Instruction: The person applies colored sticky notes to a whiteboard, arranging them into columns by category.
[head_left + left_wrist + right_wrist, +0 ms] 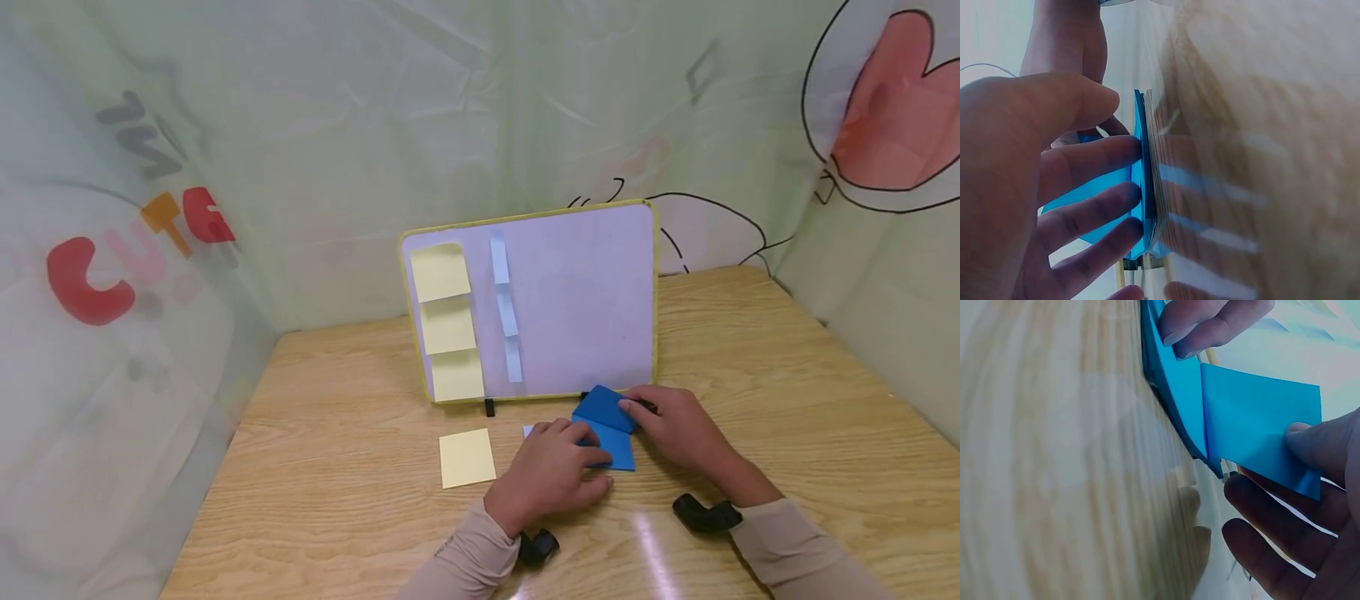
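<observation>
My right hand (678,429) pinches blue sheet (1254,419); left hand (551,468), fingers spread, touches pad (617,452). Loose yellow note (467,458): head view only.

Free tabletop (330,467) left of lone yellow note (467,458); whiteboard (585,308) bars way behind blue notes (619,450).

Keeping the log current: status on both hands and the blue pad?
Left hand on blue pad; right hand pinching its raised sheet; no obstruction visible.

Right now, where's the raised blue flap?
Right of centre in the head view, the raised blue flap is pinched by the right hand, in front of the whiteboard.
</observation>
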Available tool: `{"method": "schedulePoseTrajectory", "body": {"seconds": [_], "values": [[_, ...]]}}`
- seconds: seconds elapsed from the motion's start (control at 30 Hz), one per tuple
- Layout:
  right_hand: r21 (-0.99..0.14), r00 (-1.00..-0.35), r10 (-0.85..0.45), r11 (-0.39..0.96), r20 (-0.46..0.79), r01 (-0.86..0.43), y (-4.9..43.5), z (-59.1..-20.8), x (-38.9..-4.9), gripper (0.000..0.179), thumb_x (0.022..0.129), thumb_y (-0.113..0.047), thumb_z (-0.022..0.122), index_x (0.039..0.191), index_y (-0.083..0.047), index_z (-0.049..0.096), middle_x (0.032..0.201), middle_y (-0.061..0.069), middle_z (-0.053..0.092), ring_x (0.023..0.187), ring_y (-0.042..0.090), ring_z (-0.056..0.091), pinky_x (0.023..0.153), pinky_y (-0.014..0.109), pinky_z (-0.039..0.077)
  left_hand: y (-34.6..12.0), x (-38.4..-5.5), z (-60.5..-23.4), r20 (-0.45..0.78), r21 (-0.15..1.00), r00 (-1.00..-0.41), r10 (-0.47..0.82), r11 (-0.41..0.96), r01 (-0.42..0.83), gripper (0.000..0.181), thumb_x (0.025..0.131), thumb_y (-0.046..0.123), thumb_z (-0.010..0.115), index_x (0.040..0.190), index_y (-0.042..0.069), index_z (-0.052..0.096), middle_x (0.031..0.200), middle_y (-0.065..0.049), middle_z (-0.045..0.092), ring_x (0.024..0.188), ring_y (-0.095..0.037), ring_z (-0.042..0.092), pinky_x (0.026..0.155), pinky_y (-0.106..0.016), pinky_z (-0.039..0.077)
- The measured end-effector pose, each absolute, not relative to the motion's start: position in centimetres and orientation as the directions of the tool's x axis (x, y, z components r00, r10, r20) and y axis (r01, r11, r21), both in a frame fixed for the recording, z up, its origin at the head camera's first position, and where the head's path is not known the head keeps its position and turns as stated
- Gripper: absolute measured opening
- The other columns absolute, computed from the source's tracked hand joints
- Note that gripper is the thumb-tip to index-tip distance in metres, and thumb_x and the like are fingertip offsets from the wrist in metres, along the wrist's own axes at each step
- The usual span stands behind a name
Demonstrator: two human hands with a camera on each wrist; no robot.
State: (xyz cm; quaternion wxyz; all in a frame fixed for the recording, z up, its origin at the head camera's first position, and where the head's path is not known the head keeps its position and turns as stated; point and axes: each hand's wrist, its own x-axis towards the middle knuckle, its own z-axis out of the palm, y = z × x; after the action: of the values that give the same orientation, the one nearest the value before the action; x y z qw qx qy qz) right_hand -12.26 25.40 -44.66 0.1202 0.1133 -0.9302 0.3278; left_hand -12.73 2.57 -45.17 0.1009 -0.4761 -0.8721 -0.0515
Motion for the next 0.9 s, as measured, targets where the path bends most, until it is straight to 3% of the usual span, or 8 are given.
{"method": "schedulePoseTrajectory", "body": {"seconds": [0.27,0.5,0.9], "values": [[-0.580,-0.946,-0.126,0.763,0.300,-0.286,25.9,-44.6,-12.4,0.024,0.101,-0.016,0.062,0.114,0.002,0.072,0.110,0.018,0.071,0.100,0.037,0.067,0.081,0.054,0.053,2.6,-12.9,-45.5,0.260,-0.018,-0.506,0.822,0.528,0.849,0.027,0.097,0.048,0.059,0.115,0.037,0.076,0.117,0.010,0.064,0.105,-0.009,0.056,0.087,-0.028,0.047],[-0.556,-0.933,-0.119,0.775,0.339,-0.301,26.4,-44.5,-12.6,0.020,0.099,-0.012,0.063,0.111,0.001,0.073,0.106,0.016,0.072,0.093,0.031,0.068,0.075,0.046,0.053,2.6,-13.1,-45.4,0.253,-0.020,-0.511,0.821,0.533,0.846,0.028,0.094,0.050,0.062,0.115,0.037,0.075,0.117,0.011,0.062,0.104,-0.009,0.054,0.082,-0.026,0.046],[-0.564,-0.934,-0.085,0.777,0.346,-0.280,26.5,-44.3,-12.3,0.021,0.100,-0.015,0.063,0.109,0.001,0.073,0.103,0.015,0.072,0.089,0.030,0.068,0.073,0.043,0.053,2.4,-12.8,-45.3,0.153,0.020,-0.531,0.834,0.534,0.845,0.037,0.097,0.053,0.057,0.129,0.038,0.066,0.130,0.007,0.056,0.117,-0.012,0.050,0.093,-0.031,0.044]]}}
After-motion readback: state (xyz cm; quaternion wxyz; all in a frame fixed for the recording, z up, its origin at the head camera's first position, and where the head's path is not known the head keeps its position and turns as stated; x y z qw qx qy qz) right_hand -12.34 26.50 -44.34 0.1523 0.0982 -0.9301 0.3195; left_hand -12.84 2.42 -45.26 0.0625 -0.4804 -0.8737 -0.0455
